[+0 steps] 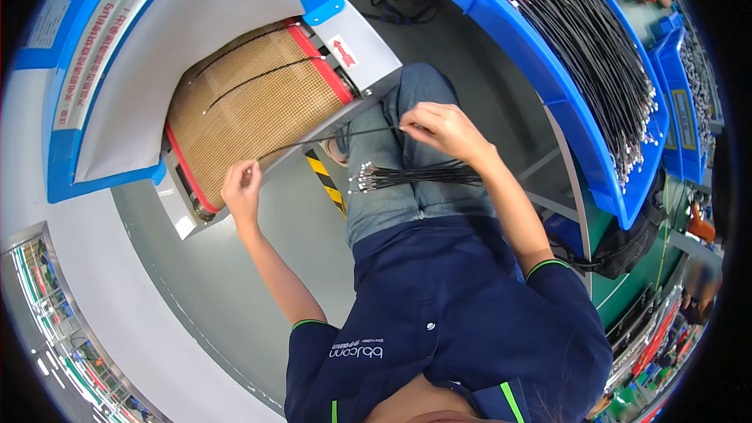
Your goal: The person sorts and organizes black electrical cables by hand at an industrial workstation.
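Note:
A thin black cable [337,137] is stretched between my two hands, over the near edge of a mesh conveyor belt [258,113]. My left hand [242,185] pinches one end by the belt's near corner. With closed fingers, my right hand [440,130] grips the other end above my lap. Two more black cables lie apart on the belt; one of them [262,78] runs across its middle. Across my thighs rests a bundle of black cables [407,175] with small pale and reddish ends, partly hidden under my right forearm.
The belt comes out of a blue and white machine [141,70] with a curved cover. At the right stands a blue bin [548,94] full of long black cables. A second blue bin [681,102] is behind it. A yellow and black stripe [325,180] marks the floor side.

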Demonstrator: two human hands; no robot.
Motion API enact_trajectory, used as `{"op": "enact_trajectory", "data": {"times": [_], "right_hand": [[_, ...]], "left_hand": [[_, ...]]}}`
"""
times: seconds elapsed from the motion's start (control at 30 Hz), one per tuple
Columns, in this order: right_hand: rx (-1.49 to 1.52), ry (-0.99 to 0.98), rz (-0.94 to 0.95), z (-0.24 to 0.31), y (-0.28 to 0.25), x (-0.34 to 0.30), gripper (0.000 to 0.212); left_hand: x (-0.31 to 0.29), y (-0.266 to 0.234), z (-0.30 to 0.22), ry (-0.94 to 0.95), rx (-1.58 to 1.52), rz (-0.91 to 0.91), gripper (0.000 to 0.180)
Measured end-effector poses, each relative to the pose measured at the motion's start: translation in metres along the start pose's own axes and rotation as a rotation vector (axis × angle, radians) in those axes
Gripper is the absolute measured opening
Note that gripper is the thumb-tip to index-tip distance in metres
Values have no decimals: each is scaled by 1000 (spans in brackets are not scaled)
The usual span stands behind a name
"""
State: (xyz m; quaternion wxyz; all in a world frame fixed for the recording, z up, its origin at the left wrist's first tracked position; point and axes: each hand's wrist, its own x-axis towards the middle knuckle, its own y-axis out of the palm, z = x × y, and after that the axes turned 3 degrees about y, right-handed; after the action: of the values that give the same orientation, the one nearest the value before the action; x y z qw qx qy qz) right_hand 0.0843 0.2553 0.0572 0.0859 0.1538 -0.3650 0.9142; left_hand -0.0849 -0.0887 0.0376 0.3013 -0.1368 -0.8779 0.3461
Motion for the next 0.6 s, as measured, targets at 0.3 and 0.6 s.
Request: {"op": "enact_trajectory", "data": {"times": [0.3,0.6], "right_hand": [[-135,-53,-167,-28,86,80,11],[-8,-21,-170,-29,66,53,22]], "left_hand": [[43,-10,87,-125,82,60,10],[49,-15,86,-82,106,161,18]]}}
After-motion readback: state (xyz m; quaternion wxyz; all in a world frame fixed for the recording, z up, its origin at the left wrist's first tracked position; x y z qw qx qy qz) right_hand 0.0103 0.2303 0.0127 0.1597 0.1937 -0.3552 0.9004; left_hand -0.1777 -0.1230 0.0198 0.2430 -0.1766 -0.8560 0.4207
